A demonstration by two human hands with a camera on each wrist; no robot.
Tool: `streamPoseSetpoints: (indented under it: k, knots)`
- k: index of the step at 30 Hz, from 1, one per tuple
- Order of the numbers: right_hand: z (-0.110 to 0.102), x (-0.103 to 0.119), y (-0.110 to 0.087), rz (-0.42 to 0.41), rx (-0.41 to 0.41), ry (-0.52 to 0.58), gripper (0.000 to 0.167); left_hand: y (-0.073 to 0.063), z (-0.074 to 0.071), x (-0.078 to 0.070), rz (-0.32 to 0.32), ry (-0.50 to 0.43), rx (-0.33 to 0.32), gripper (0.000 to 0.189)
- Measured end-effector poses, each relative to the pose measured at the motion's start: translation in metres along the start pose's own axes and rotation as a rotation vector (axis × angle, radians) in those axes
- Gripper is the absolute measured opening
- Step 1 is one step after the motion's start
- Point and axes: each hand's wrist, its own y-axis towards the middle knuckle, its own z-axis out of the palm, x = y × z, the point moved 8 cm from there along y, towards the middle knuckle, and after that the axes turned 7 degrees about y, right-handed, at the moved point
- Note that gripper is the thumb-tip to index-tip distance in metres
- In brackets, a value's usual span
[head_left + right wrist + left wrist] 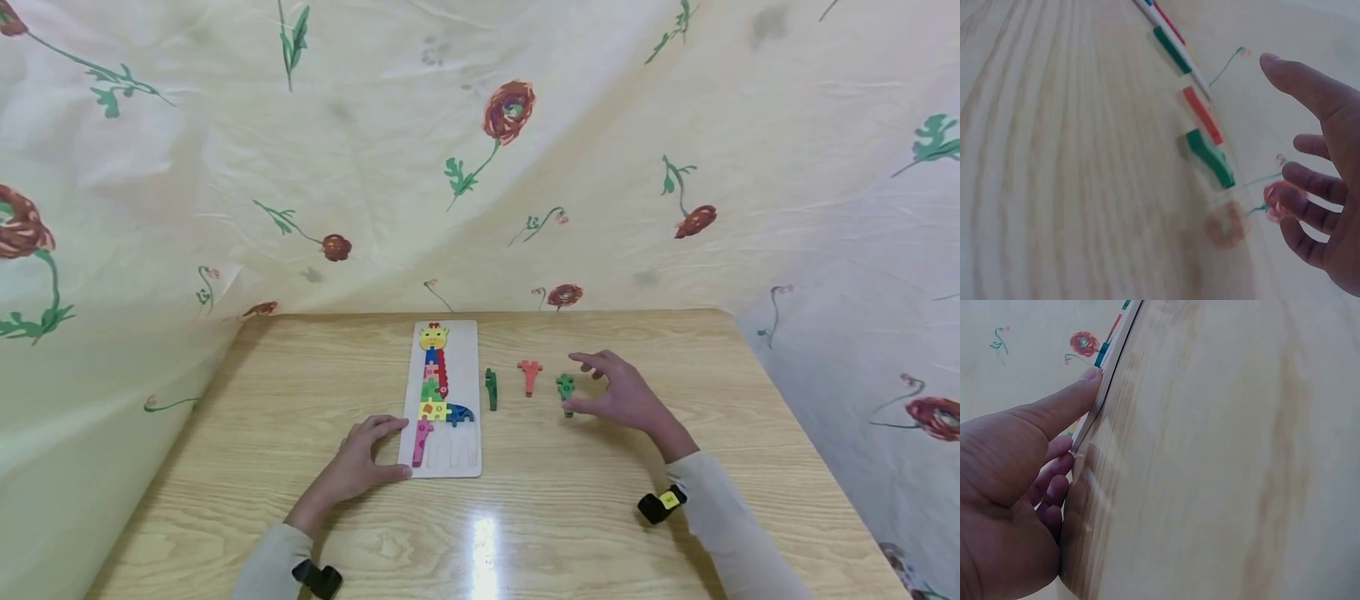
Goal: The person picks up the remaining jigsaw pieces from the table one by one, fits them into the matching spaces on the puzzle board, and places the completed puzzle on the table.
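A white puzzle board (468,358) lies upright on the table with a giraffe built of coloured pieces, a yellow head (432,337) at its top. At the lower left, a pink leg piece (422,442) sits in the board. My left hand (366,460) rests at the board's left edge, thumb and fingertips spread along it. Over the right side, my right hand (618,393) hovers with thumb and fingers apart, around a green piece (566,385). In the right wrist view that green piece (1211,160) lies apart from the fingers.
Between the board and my right hand lie a red piece (529,377) and a dark green piece (491,389). The wooden table (555,517) ends at a flowered cloth (390,167) behind and at both sides.
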Motion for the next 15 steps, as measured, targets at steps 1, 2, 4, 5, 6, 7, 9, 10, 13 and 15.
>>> streamPoseSetpoints:
  k: [1, 2, 4, 5, 6, 7, 9, 10, 13, 15]
  knots:
    - [0.001, -0.003, 0.000, 0.012, 0.005, -0.012, 0.087, 0.000, 0.000, 0.000, 0.000, 0.001, -0.001, 0.075]
    - [0.001, -0.007, -0.001, 0.023, 0.010, -0.021, 0.088, 0.000, 0.000, 0.001, -0.001, 0.002, -0.001, 0.075]
    - [0.003, -0.013, -0.002, 0.042, 0.018, -0.038, 0.089, -0.001, -0.001, 0.001, 0.001, -0.002, -0.002, 0.075]
    - [0.004, -0.016, -0.002, 0.050, 0.022, -0.043, 0.090, -0.001, -0.001, 0.001, 0.002, -0.004, -0.002, 0.075]
    - [0.004, -0.019, -0.003, 0.058, 0.025, -0.047, 0.090, -0.001, -0.001, 0.001, 0.004, -0.006, -0.002, 0.074]
    - [0.005, -0.021, -0.004, 0.063, 0.028, -0.050, 0.091, -0.001, -0.001, 0.001, 0.004, -0.007, -0.002, 0.074]
    - [0.006, -0.025, -0.004, 0.067, 0.032, -0.057, 0.091, -0.001, -0.001, 0.001, 0.004, -0.009, 0.000, 0.074]
    - [0.007, -0.026, -0.004, 0.068, 0.035, -0.060, 0.092, -0.001, -0.001, 0.001, 0.004, -0.010, 0.000, 0.074]
    - [0.008, -0.027, -0.005, 0.059, 0.037, -0.066, 0.092, -0.001, -0.001, 0.001, 0.005, -0.014, 0.002, 0.075]
    - [0.009, -0.026, -0.005, 0.053, 0.040, -0.068, 0.092, -0.001, -0.001, 0.001, 0.006, -0.013, 0.000, 0.075]
